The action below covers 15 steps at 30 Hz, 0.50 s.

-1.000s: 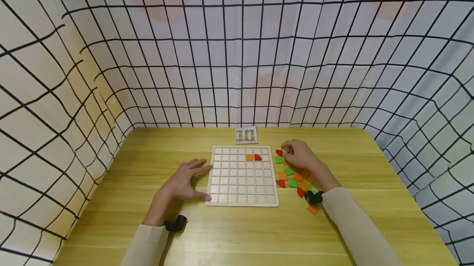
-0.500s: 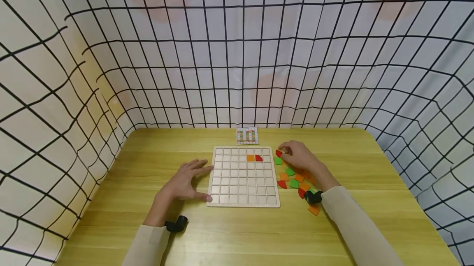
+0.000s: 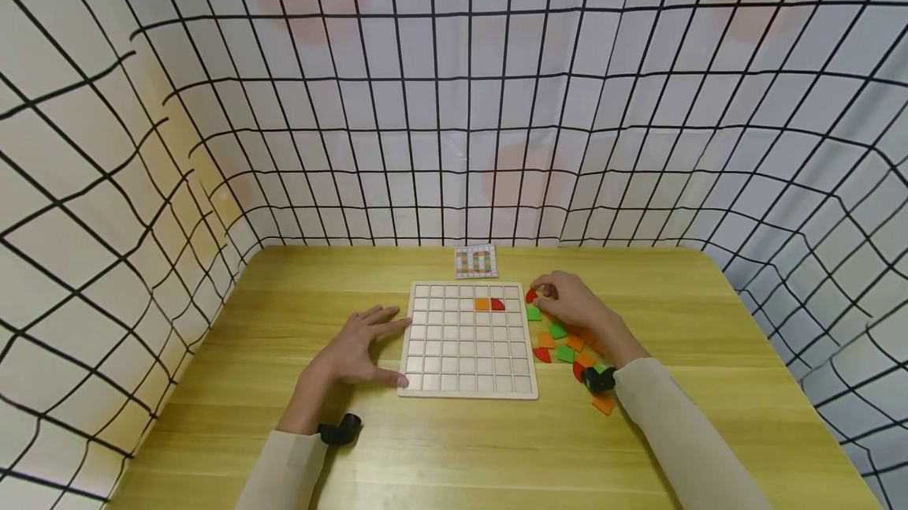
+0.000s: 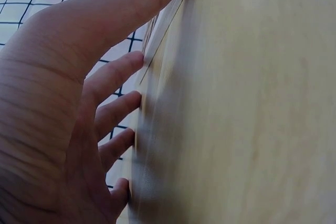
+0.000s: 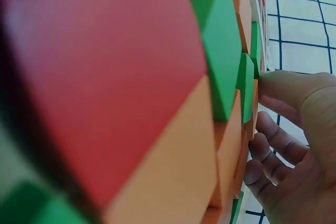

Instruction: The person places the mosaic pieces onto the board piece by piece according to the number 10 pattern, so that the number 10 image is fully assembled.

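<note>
My left hand [image 3: 352, 348] rests at the left side of a wooden grid board [image 3: 447, 360], fingers spread. Its thumb lies on the near left corner and its index fingertip touches the left edge. On the board, an orange square tile [image 3: 482, 304] and a red quarter-circle tile [image 3: 498, 304] sit side by side in the second row from the back. Just off the board's far right edge, my right hand [image 3: 574, 301] pinches another red quarter-circle tile [image 3: 531, 296] between thumb and index finger. In the right wrist view that tile is hidden behind the pile.
Several green tiles [image 3: 565, 353], orange tiles [image 3: 603, 403] and red tiles [image 3: 542, 355] lie loosely right of the board, partly under my right wrist. A printed pattern card [image 3: 475, 261] lies behind the board. A white curtain with black grid lines [image 3: 426, 116] surrounds the wooden table [image 3: 426, 463].
My right hand has moved slightly left and nearer, and the red quarter-circle tile at its fingertips has turned and slid toward the board. My left hand stays at the board's edge.
</note>
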Available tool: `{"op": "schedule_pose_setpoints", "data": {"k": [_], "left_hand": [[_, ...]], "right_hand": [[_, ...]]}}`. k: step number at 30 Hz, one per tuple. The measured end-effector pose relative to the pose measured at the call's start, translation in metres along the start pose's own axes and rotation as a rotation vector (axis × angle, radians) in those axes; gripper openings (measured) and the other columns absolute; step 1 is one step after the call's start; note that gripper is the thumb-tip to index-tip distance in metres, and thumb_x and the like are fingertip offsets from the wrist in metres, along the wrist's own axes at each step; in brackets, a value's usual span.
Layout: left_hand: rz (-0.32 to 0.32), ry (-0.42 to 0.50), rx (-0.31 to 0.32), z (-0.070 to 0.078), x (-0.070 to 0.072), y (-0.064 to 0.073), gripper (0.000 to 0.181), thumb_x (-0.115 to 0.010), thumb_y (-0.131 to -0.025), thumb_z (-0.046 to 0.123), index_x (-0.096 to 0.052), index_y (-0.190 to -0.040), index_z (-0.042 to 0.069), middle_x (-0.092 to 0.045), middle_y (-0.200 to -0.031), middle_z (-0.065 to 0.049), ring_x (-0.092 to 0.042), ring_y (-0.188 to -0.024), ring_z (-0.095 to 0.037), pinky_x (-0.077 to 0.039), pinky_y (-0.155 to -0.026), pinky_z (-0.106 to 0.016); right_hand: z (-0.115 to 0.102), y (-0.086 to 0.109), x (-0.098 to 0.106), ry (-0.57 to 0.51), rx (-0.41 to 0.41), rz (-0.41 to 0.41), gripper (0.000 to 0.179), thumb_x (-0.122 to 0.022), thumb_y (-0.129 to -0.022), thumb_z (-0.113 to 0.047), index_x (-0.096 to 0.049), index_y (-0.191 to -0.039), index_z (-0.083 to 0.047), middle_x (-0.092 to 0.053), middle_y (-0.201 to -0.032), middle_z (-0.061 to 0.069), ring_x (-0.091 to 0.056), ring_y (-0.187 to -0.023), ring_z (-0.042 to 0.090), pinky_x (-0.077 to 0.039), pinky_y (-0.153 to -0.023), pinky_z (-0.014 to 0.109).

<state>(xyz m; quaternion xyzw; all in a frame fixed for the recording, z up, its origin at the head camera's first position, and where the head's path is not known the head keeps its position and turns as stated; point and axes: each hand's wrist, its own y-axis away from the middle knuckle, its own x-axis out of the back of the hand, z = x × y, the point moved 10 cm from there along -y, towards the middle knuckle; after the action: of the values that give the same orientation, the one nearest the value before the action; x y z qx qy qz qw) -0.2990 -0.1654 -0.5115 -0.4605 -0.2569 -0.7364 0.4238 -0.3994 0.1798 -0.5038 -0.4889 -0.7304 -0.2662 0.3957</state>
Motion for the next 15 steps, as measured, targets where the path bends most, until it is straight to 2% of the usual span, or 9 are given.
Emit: {"op": "schedule_pose_setpoints", "data": {"k": [9, 15], "left_hand": [[-0.001, 0.000, 0.005, -0.0005, 0.0001, -0.0028, 0.102, -0.083, -0.070, 0.069, -0.047, -0.156, 0.027, -0.032, -0.168, -0.011, -0.022, -0.157, -0.044, -0.012, -0.123, -0.074], [0.009, -0.003, 0.009, -0.0011, -0.0002, -0.0009, 0.103, -0.084, -0.068, 0.069, -0.050, -0.155, 0.026, -0.035, -0.167, -0.012, -0.025, -0.155, -0.045, -0.014, -0.122, -0.074]], "right_hand": [[0.0047, 0.0042, 0.0068, 0.011, -0.013, 0.036, 0.031, -0.071, -0.097, -0.023, -0.070, -0.120, -0.002, -0.063, -0.098, 0.007, -0.054, -0.088, 0.022, -0.048, -0.081, 0.036], [0.0045, 0.0088, 0.0061, -0.023, -0.048, 0.048, 0.032, -0.072, -0.098, -0.025, -0.072, -0.120, -0.003, -0.065, -0.100, 0.008, -0.055, -0.089, 0.023, -0.050, -0.079, 0.036]]}}
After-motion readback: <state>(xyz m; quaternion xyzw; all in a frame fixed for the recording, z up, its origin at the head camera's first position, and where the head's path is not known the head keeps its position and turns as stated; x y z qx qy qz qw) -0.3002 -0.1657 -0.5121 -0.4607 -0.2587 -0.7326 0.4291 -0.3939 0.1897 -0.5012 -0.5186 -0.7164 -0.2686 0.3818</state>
